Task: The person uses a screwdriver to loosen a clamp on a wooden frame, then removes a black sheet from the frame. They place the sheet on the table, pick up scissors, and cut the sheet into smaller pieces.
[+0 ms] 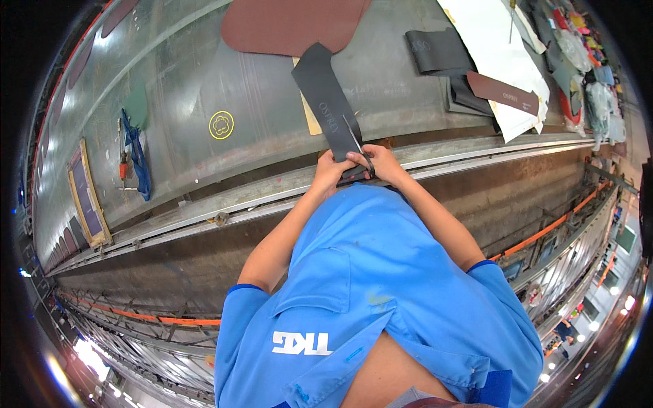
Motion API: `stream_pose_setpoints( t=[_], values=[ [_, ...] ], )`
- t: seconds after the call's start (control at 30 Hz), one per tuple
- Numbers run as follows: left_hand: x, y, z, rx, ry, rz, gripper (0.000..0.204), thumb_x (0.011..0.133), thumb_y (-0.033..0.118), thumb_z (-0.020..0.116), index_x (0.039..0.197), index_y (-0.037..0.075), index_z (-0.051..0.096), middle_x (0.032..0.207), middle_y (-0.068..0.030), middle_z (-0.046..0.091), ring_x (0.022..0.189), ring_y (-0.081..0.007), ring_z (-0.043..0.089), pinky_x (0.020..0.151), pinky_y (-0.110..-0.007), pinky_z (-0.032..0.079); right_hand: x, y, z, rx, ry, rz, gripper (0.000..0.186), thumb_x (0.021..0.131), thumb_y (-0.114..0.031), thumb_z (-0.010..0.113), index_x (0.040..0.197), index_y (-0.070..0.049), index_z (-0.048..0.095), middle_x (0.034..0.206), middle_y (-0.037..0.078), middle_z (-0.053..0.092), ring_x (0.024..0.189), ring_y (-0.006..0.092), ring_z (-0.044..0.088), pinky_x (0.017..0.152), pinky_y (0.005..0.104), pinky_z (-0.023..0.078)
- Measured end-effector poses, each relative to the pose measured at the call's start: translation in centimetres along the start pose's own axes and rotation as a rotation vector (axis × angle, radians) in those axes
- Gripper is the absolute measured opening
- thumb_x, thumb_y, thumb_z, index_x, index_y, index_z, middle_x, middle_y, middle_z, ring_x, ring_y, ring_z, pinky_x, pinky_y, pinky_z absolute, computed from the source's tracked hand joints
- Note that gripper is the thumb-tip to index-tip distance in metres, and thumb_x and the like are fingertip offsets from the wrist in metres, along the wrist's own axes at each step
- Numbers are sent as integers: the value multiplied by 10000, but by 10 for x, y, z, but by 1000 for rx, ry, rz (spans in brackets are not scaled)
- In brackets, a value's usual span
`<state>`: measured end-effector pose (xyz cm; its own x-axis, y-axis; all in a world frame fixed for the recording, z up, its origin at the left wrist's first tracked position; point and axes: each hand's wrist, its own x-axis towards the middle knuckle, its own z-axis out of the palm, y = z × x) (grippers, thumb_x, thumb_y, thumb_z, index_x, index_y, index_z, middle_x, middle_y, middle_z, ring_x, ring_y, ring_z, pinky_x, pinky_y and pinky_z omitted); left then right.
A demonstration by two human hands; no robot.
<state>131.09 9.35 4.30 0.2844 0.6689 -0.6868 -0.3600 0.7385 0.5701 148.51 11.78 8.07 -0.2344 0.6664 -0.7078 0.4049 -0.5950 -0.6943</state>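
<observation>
A long dark grey strip of sheet material with pale lettering lies across the table edge in front of me, its near end close to my body. My left hand grips that near end, thumb on top. Close beside it, my right hand is closed around what look like small scissors, their slim pointed blades lying over the strip and pointing away from me. The fingers partly hide the scissors' handles and the strip's lower end. The strip's far tip touches a maroon sheet piece.
On the long table lie a folded dark strip, a white sheet and a maroon strip at right. A wooden-framed screen and a blue cloth lie at left. A metal rail edges the table.
</observation>
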Motion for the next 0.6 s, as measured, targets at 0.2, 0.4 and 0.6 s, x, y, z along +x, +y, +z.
stream_pose_setpoints(
  t=[0.2,0.4,0.6],
  values=[
    [-7,5,-8,26,103,69,264,816,42,734,1060,10,640,984,-84,700,879,-173,681,718,-318,555,-28,-16,-29,46,-403,179,607,870,-674,646,1105,-114,639,934,19,592,926,120,567,728,315,480],
    [-16,32,-59,377,156,7,271,819,190,788,983,46,627,879,-33,656,811,-130,612,729,-292,488,-54,-30,-110,-261,-478,178,532,881,-604,669,1070,-107,681,813,-7,620,775,104,578,673,257,431],
    [-18,48,-49,196,154,-130,464,809,416,827,966,32,619,795,-33,610,673,-111,581,583,-248,443,-8,-38,-124,-579,-519,175,534,857,-579,718,1019,-71,696,765,0,617,733,107,595,682,267,471]
  ],
)
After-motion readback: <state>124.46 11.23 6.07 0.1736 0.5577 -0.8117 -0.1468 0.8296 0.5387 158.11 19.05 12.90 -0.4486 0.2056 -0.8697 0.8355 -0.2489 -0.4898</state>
